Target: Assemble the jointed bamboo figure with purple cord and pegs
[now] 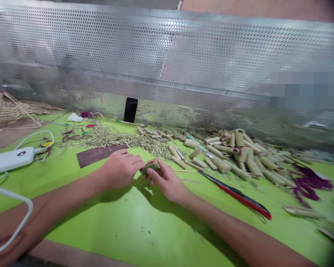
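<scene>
bright overhead light; soft shadows cast by left hand [119,168], right hand [167,181] on green worktop [122,230]; glare on perforated metal screen [161,63]; edges blurred.

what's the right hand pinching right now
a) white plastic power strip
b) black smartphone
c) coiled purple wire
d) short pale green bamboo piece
d, the right hand grips the short pale green bamboo piece between its fingertips, with the left hand close beside it.
</scene>
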`<state>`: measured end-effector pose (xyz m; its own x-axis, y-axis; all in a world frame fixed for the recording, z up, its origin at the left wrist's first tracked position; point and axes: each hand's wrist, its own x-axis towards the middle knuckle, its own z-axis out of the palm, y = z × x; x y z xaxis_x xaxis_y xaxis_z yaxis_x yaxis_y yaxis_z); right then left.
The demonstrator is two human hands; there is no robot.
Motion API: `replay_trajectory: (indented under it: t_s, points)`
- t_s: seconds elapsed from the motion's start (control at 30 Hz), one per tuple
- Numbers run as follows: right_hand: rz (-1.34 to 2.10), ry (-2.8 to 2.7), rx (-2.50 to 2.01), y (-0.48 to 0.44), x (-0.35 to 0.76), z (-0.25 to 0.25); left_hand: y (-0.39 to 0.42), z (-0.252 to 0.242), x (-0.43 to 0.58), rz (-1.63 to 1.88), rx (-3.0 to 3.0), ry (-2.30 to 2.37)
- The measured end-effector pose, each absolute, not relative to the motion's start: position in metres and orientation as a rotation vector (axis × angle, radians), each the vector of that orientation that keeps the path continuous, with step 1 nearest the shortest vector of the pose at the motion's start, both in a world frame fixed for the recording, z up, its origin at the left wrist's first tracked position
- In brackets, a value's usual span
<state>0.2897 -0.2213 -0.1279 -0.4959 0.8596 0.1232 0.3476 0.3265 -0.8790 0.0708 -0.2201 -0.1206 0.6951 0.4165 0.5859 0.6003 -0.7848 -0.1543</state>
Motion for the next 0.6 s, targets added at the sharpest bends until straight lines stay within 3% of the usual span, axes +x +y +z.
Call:
replay_trajectory:
  t_s: [0.37, 0.6]
  points:
    - [1.176, -1.945, -0.986, -0.219, 0.288, -0.135, -0.215, -0.124, 0.07, -0.799, -2.551, -0.824]
    - [1.014, -2.013, -0.989, -0.215, 0.286, -0.138, -0.215, -0.127, 0.072, -0.795, -2.614, -0.984]
